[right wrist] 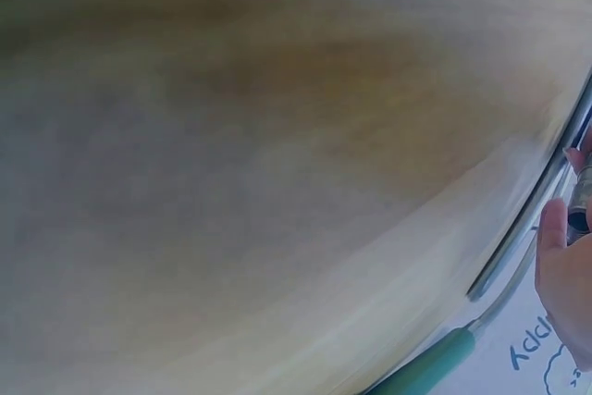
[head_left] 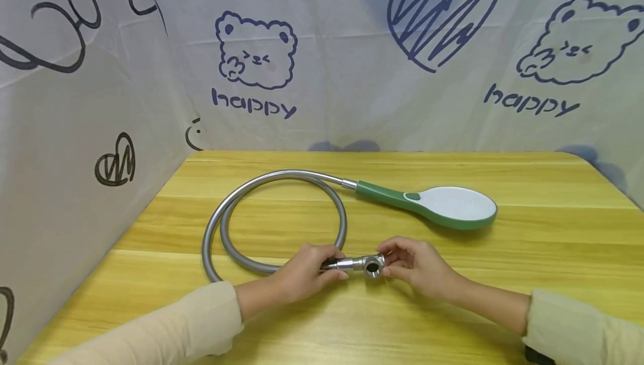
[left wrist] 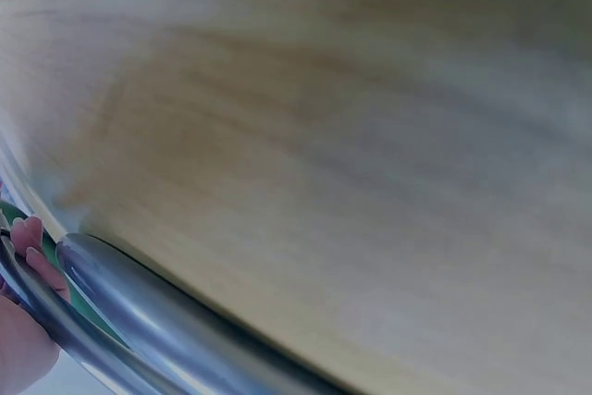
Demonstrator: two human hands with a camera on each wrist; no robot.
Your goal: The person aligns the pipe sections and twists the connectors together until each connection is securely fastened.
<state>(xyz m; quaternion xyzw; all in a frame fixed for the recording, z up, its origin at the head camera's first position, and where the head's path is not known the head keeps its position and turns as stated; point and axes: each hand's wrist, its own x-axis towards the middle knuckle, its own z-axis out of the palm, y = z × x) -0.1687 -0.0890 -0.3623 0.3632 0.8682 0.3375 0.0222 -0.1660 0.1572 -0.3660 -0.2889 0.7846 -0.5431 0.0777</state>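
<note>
My left hand (head_left: 308, 271) grips the end of a grey metal shower hose (head_left: 207, 245) just behind its shiny end nut (head_left: 345, 264). Beyond that nut sits a silver metal tee fitting (head_left: 373, 266), its round opening facing me. Thumb and fingers of my right hand (head_left: 420, 267) pinch the fitting's right side. The hose loops on the table and runs at its other end into a green and white shower head (head_left: 453, 207), which lies with its white face up. In the right wrist view the green handle (right wrist: 430, 364) shows at the bottom.
Everything lies over a wooden table (head_left: 553, 242) with yellow grain. White cloth (head_left: 342, 74) with drawn bears and hearts hangs behind it and along the left side. A small black object (head_left: 538, 355) shows under the right sleeve at the front edge.
</note>
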